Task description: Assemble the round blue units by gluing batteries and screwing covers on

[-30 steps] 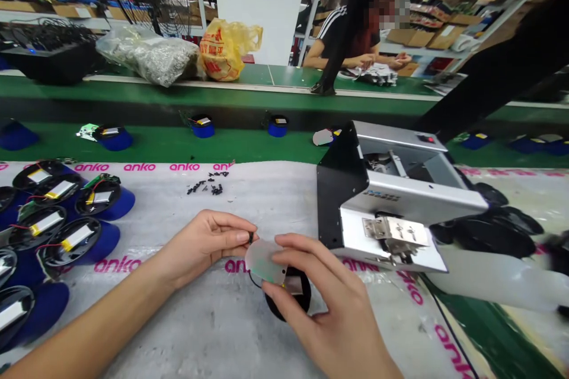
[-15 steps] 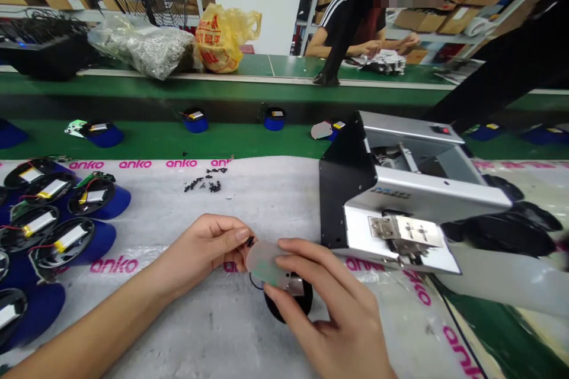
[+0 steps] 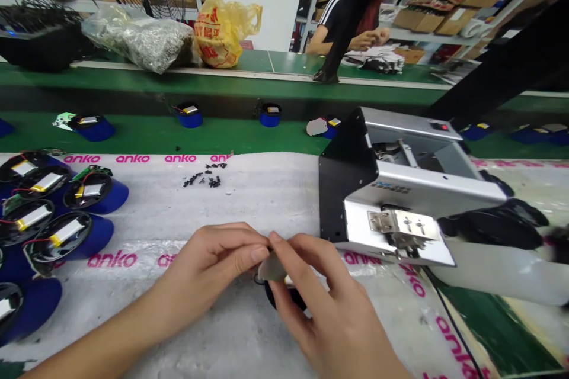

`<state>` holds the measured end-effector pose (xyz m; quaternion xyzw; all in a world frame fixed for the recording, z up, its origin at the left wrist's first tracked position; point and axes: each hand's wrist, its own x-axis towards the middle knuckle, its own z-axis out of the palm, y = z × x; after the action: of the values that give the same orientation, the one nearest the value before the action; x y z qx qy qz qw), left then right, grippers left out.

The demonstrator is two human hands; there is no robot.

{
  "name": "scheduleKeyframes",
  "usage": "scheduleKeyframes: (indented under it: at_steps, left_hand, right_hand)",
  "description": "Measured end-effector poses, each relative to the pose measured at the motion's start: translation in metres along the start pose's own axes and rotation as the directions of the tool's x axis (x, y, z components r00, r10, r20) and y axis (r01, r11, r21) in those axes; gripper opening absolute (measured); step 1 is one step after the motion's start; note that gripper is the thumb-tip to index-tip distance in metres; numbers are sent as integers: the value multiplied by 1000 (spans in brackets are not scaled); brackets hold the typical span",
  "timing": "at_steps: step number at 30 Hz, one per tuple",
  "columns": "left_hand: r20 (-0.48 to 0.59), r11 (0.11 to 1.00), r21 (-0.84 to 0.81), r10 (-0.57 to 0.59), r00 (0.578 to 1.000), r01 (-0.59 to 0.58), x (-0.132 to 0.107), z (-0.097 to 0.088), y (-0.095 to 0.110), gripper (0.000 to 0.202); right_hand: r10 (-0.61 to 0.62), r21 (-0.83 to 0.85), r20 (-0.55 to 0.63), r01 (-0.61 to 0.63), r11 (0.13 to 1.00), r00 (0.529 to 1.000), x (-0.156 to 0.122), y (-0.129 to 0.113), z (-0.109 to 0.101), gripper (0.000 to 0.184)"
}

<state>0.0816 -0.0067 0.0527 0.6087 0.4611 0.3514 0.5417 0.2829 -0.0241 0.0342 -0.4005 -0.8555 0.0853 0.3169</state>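
Between the thumb and fingers of my right hand (image 3: 326, 293) is a thin, pale round disc (image 3: 272, 267), held tilted. My left hand (image 3: 222, 257) is pinched at the disc's upper left edge, with a tiny dark piece just showing at its fingertips. The fingertips of both hands meet there, hiding most of that piece. Directly below the disc, a black round housing (image 3: 288, 297) rests on the covered table, largely covered by my right hand. A dark wire loop shows beside it on the left.
Several blue round housings (image 3: 100, 195) with batteries crowd the left side. Small black parts (image 3: 207, 176) lie scattered beyond my hands. A silver and black machine (image 3: 400, 189) stands at right. More blue units sit on the green conveyor (image 3: 226, 139). Across from me, a person (image 3: 331, 26) handles pale items.
My left hand has moved right with its small dark piece to the disc's edge. My right fingers have shifted up to meet it, and the disc is tilted more.
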Motion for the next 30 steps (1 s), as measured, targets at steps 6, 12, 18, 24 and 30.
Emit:
scheduleKeyframes:
  at_steps: [6,12,18,24,30]
  left_hand:
    - [121,961,248,98,988,-125,0,1,-17,91]
    - [267,960,221,111,957,-173,11,20,-21,64]
    - [232,998,60,20,972,-35,8,24,-25,45]
    - [258,957,-206,-149,955,205,9,22,-28,18]
    - [267,942,-213,-199,943,259,18,21,-22,19]
  right_hand:
    - [151,210,42,-157,965,988,-5,8,-18,45]
    - [266,255,65,-274,927,962,-23,3,-21,44]
    - [409,280,40,-403,871,912,-48,3,-11,40]
    - [449,387,50,-432,815,892,-56,4,-5,42]
    - [460,462,71,-438,771,885,-56,3,-2,42]
